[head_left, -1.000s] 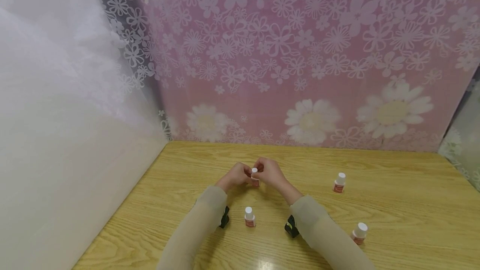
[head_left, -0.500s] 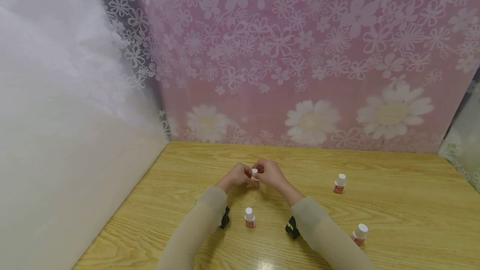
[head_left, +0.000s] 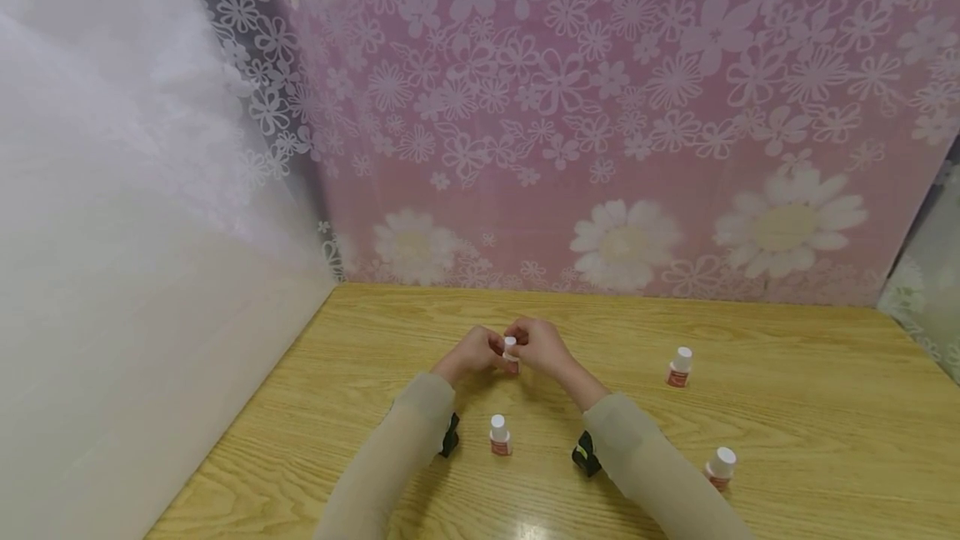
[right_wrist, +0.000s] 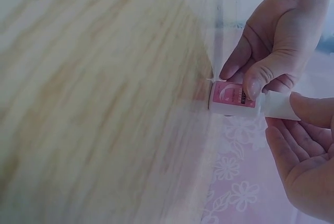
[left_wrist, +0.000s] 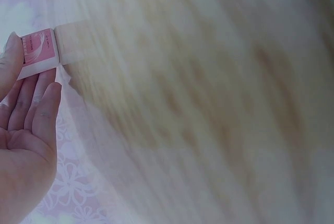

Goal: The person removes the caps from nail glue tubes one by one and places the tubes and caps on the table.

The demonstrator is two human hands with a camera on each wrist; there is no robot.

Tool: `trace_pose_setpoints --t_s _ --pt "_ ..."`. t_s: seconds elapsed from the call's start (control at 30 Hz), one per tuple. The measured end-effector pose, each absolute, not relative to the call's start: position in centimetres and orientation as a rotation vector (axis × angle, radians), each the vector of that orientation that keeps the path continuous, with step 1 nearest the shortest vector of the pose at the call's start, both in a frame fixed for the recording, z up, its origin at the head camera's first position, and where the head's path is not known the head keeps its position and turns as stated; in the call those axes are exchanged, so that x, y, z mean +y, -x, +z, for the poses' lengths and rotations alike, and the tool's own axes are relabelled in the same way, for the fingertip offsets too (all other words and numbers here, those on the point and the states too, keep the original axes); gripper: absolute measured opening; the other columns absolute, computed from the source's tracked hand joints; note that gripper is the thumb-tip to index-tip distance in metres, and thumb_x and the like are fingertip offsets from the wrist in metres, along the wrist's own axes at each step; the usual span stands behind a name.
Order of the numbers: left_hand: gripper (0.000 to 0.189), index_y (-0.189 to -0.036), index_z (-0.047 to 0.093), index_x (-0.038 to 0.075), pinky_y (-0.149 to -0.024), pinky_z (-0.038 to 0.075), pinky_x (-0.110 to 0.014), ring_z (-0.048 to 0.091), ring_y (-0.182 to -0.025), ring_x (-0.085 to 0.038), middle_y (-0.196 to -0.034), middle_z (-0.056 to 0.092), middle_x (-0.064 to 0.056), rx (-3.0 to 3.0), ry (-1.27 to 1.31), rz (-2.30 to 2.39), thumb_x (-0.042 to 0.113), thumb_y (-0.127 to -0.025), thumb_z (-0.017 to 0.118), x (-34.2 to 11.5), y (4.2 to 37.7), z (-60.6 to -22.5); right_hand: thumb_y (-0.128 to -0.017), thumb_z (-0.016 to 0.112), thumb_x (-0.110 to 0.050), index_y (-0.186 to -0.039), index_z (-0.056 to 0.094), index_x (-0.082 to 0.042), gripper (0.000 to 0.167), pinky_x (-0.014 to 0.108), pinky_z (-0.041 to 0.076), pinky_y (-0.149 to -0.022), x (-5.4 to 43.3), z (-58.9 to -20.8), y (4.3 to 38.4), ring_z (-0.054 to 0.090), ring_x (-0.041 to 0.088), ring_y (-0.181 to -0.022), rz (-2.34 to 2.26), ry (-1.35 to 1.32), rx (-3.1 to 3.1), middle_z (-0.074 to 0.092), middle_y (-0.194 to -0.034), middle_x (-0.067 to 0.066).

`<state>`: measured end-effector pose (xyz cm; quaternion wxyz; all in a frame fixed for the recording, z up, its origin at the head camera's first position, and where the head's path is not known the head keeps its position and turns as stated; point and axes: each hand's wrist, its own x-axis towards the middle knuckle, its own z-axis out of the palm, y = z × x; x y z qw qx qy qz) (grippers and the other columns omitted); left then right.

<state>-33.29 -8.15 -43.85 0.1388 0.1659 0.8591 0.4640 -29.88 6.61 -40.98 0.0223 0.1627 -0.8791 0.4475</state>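
Both hands meet at one small white bottle with a pink label (right_wrist: pixel 227 93), upright on the table near its back. My left hand (head_left: pixel 477 350) grips the bottle's body, its thumb lying across the label in the right wrist view. My right hand (head_left: pixel 542 346) pinches the white cap (right_wrist: pixel 279 105) between thumb and fingers. The cap sits on the bottle's neck. In the left wrist view, the lower part of the label shows beside the left thumb (left_wrist: pixel 9 62), and the cap is out of frame.
Three similar white-capped bottles stand on the wooden table (head_left: pixel 300 432): one bottle (head_left: pixel 500 437) between the forearms, another (head_left: pixel 678 369) at the right, a third (head_left: pixel 721 469) beside the right sleeve. A pink flowered curtain (head_left: pixel 525 190) hangs behind, and a white sheet (head_left: pixel 150 273) borders the left.
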Motion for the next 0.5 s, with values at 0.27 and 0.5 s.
trace_pose_setpoints --t_s 0.27,0.5 --pt "0.016 -0.065 0.063 0.005 -0.047 0.029 -0.022 0.033 -0.047 -0.009 -0.051 0.045 0.002 2.483 -0.483 1.328 0.013 -0.068 0.076 -8.22 33.36 -43.82 -0.077 0.063 0.005 -0.091 0.063 0.002 0.014 0.031 0.047 -0.066 6.56 -40.86 29.85 0.058 0.02 -0.078 1.329 -0.556 -2.712 0.061 -0.082 0.007" --pt "0.016 -0.065 0.062 0.005 -0.047 0.028 -0.021 0.033 -0.048 -0.008 -0.051 0.044 0.003 2.509 -0.499 1.307 0.012 -0.069 0.076 -8.25 33.4 -43.92 -0.077 0.061 0.008 -0.09 0.064 0.003 0.014 0.031 0.047 -0.067 6.41 -40.83 29.89 0.058 0.02 -0.077 1.271 -0.58 -2.7 0.062 -0.082 0.009"
